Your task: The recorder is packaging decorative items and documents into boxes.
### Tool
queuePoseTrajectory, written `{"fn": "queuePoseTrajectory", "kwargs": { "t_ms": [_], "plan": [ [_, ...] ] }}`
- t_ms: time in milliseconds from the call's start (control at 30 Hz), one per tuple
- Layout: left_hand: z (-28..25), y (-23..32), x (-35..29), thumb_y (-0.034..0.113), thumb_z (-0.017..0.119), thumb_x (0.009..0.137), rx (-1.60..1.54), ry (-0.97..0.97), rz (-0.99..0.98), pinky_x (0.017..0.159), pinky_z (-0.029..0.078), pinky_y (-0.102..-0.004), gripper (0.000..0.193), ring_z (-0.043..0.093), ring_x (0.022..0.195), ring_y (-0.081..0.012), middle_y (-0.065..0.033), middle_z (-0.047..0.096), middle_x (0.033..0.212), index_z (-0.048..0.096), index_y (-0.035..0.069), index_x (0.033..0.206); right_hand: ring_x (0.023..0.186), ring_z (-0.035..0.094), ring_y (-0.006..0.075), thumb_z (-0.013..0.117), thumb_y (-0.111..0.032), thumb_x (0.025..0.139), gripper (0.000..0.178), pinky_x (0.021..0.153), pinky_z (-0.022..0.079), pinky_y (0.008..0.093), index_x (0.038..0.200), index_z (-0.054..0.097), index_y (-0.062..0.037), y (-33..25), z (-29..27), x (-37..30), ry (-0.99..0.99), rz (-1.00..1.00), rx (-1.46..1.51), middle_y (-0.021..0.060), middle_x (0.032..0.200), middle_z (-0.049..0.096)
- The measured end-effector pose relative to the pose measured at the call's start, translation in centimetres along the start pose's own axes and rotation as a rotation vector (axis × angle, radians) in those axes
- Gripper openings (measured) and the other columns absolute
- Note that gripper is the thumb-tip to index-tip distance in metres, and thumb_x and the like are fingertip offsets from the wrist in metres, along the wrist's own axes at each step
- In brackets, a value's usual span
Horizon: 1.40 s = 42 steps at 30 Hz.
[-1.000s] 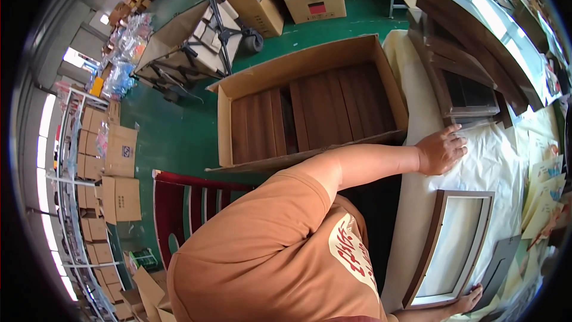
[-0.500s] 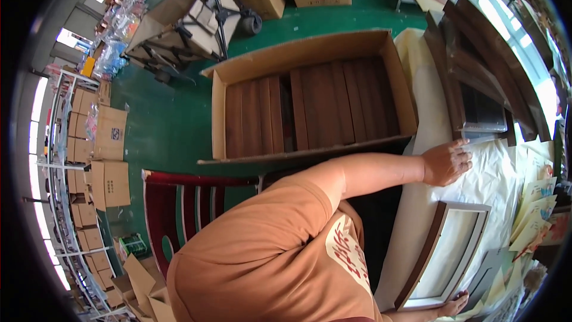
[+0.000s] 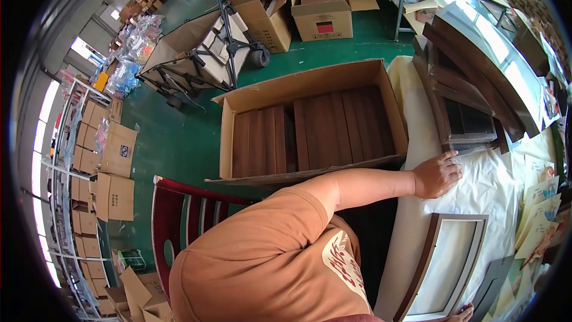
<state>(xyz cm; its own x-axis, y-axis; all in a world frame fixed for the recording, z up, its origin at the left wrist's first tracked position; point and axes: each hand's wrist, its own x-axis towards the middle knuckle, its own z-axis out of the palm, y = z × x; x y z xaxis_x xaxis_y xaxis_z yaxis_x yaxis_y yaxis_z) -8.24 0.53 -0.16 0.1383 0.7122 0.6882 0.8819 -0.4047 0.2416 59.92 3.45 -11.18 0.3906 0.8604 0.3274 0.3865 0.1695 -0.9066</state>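
Observation:
My left hand (image 3: 439, 176) rests on crinkled white wrapping (image 3: 481, 173) over the padded work surface, fingers bent but apart. Its index finger reaches the lower edge of a stack of dark brown frames (image 3: 459, 92), where clear plastic shows. Below that hand lies a picture frame (image 3: 430, 262), brown on its outer side with a pale inner border and a whitish middle. At the frame's near end is my right hand (image 3: 462, 313), fingers closed at the rim; the picture's edge cuts off most of it.
A long open carton (image 3: 310, 170) filled with brown frames stands left of the work surface. A dark red chair (image 3: 164, 214) is beside me. Further off are a folding wagon (image 3: 179, 42), another carton of frames (image 3: 325, 24) and shelving with boxes (image 3: 83, 191). Printed cards (image 3: 539, 203) lie at right.
The whole view has tilted up, so everything sits lower in it. My left hand stays by the stack, its fingers slightly more spread. My right hand remains at the frame's near end.

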Motion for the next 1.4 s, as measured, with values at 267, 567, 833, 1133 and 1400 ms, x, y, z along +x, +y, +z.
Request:
{"fn": "queuePoseTrajectory", "kwargs": {
  "t_ms": [267,567,833,1133,1400],
  "plan": [
    [0.0,0.1,0.0,0.014,0.058,0.096,-0.02,-0.001,-0.014,0.125,0.03,-0.0518,0.03,0.067,0.108,-0.0302,-0.0161,0.071,0.118,0.072,-0.002,0.117,0.059,0.059,0.0134,0.06,-0.018,0.103,0.019,0.053,0.049,0.0267,0.1,0.076,-0.01,0.3,0.0,0.0,0.003,0.011,-0.01,0.0,0.082,0.068],
    [0.1,0.3,0.0,0.014,0.058,0.096,-0.01,0.004,-0.008,0.124,0.03,-0.0519,0.029,0.067,0.106,-0.0304,-0.0165,0.072,0.115,0.072,-0.002,0.115,0.06,0.06,0.0141,0.058,-0.019,0.104,0.021,0.054,0.049,0.0271,0.1,0.076,-0.01,2.7,0.5,0.8,0.029,-0.024,0.021,0.0001,0.082,0.069],
    [-0.1,0.4,0.2,0.014,0.059,0.096,0.009,0.005,-0.006,0.125,0.031,-0.0514,0.029,0.068,0.108,-0.0301,-0.0162,0.072,0.117,0.072,-0.002,0.116,0.061,0.061,0.0161,0.057,-0.018,0.104,0.021,0.055,0.051,0.0288,0.102,0.076,-0.0106,4.4,-0.7,1.7,0.016,-0.038,-0.027,0.0007,0.084,0.069],
    [-0.2,0.2,0.1,0.013,0.059,0.095,-0.01,0.002,-0.01,0.125,0.031,-0.0524,0.03,0.068,0.107,-0.0301,-0.0163,0.071,0.117,0.072,-0.002,0.117,0.065,0.062,0.0175,0.058,-0.02,0.102,0.02,0.058,0.052,0.0293,0.1,0.077,-0.0128,2.8,0.0,1.0,0.015,-0.083,-0.248,0.0009,0.086,0.069],
    [0.3,0.4,0.4,0.012,0.059,0.095,-0.012,0.013,0.001,0.124,0.032,-0.0532,0.028,0.067,0.106,-0.0307,-0.0167,0.071,0.115,0.071,-0.002,0.116,0.068,0.064,0.0191,0.055,-0.021,0.103,0.023,0.059,0.052,0.03,0.1,0.077,-0.014,1.6,1.3,0.6,-0.014,-0.067,-0.056,0.0012,0.086,0.07]
  ]
}}
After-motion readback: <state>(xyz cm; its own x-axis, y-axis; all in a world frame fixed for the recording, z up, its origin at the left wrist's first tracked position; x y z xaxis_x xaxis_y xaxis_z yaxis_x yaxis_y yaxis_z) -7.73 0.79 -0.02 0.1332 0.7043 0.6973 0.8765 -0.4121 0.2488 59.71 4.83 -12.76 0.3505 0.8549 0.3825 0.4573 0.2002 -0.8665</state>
